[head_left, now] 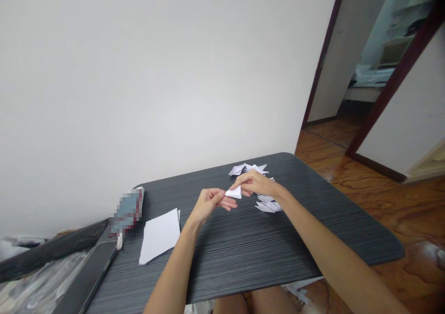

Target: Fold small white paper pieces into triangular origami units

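A small piece of folded white paper [234, 193] is held between both hands above the dark table. My left hand [212, 200] pinches its left corner between thumb and fingers, the other fingers reaching out below it. From the right, my right hand [253, 182] grips the paper's upper right part with thumb and fingertips. Just beyond and beneath my right hand lie several folded white paper pieces [268, 205], partly covered by the hand and wrist. To the left of my left forearm rests a stack of white paper sheets [160, 234].
The dark wood-grained table [239, 258] stands against a white wall [167, 73]. On its left are a blurred-out packet [128, 212] and a long dark flat object [92, 277]. Plastic-wrapped items lie beyond the left edge. A doorway [347, 68] opens at the right.
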The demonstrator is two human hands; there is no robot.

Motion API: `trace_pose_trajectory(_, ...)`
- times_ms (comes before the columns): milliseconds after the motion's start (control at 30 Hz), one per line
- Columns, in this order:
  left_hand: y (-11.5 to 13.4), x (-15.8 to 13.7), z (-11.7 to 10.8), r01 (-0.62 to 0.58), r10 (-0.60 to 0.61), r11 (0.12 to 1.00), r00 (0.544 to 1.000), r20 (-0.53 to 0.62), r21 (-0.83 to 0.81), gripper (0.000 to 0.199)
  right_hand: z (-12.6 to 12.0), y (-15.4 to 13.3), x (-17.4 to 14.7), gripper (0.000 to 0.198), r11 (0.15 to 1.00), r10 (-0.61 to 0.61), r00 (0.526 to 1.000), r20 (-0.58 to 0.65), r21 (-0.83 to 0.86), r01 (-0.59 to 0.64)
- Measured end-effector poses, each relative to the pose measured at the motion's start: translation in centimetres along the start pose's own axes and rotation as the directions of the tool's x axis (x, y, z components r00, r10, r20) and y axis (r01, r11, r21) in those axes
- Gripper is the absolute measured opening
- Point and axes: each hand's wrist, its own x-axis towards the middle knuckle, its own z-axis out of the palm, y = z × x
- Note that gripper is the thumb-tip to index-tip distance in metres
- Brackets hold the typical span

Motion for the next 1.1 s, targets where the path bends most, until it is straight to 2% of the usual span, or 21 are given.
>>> trace_pose_trajectory(200,-0.3,0.0,0.4,0.025,-0.022,0.997,0.999,0.037,-0.067,0.030,-0.1,0.1,-0.1,0.030,0.996,-0.079,0.994,0.070,-0.046,0.082)
trace_pose_trajectory(433,-1.0,0.5,0.8,0.050,-0.051,0.998,0.999,-0.009,-0.049,0.035,0.0,0.2,0.0,0.036,0.980,-0.089,0.993,0.082,-0.169,0.101)
trace_pose_trajectory(667,-1.2,0.5,0.9,0.076,-0.081,0.986,0.996,-0.023,-0.152,0.035,-0.5,-0.1,-0.1,0.038,0.956,-0.112,0.989,0.095,-0.262,0.133)
trace_pose_trajectory(867,-1.3,0.6,0.7,0.102,-0.105,0.969,0.994,0.000,-0.224,0.029,-0.6,-0.1,-0.1,0.038,0.952,-0.126,0.986,0.111,-0.268,0.151)
trace_pose_trajectory(1000,-1.3,0.5,0.8,0.087,-0.090,0.979,0.996,-0.007,-0.183,0.027,-0.7,0.1,-0.1,0.035,0.957,-0.125,0.985,0.116,-0.247,0.150)
trace_pose_trajectory(1100,-1.0,0.4,1.0,0.018,-0.020,0.996,1.000,-0.015,-0.087,0.030,-0.7,0.2,-0.2,0.034,0.963,-0.111,0.987,0.112,-0.233,0.135)
